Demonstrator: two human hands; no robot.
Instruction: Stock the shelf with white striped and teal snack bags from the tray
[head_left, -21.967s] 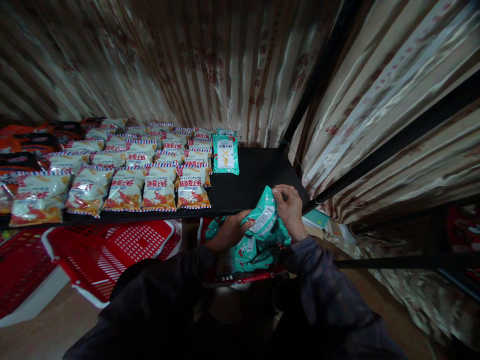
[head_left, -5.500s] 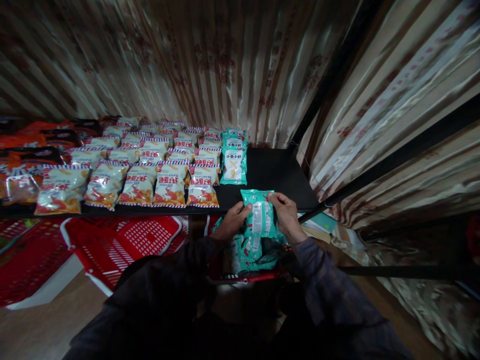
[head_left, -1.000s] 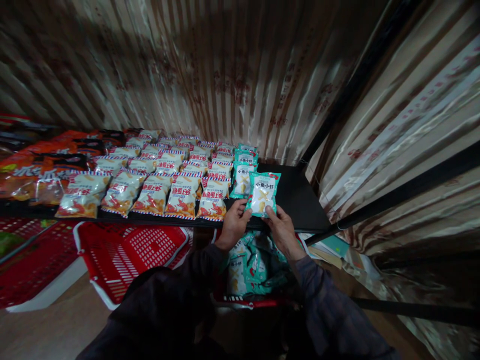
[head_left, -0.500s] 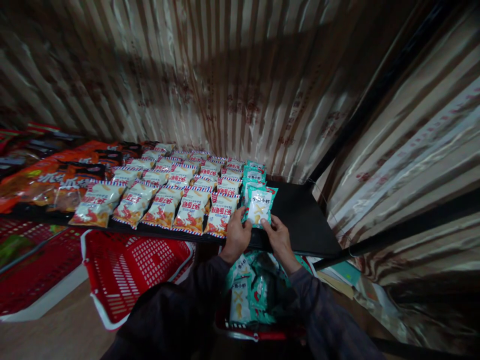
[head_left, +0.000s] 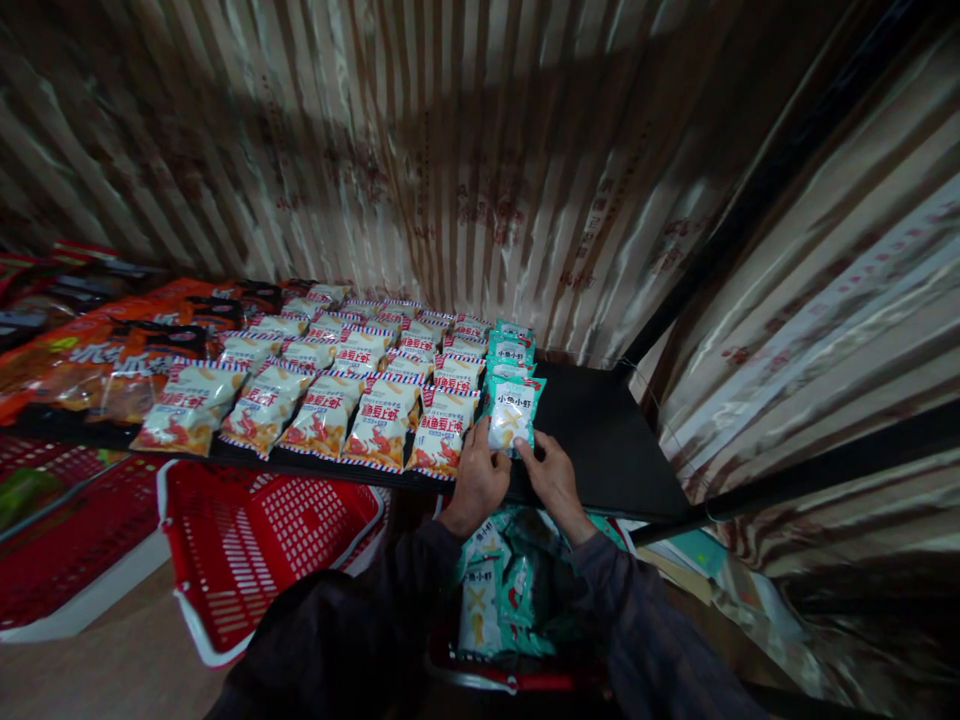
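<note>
A teal and white snack bag [head_left: 513, 408] leans at the front of a short row of matching teal bags [head_left: 511, 350] on the black shelf [head_left: 600, 430]. My left hand [head_left: 480, 478] grips its lower left side, close to the white and red snack bags [head_left: 444, 430]. On its lower right edge, my right hand [head_left: 551, 480] pinches it with the thumb in front. Below my wrists, a red basket [head_left: 487, 675] holds more teal bags [head_left: 480, 600].
Rows of white and red bags fill the shelf's middle, with orange and black bags [head_left: 150, 350] further left. A tilted red basket [head_left: 262, 540] hangs below the shelf edge. Corrugated sheeting [head_left: 450, 150] stands behind; a dark post [head_left: 697, 270] rises at right.
Both hands have shifted the teal snack bag slightly left and down, lining it up with the row of teal bags behind it.
</note>
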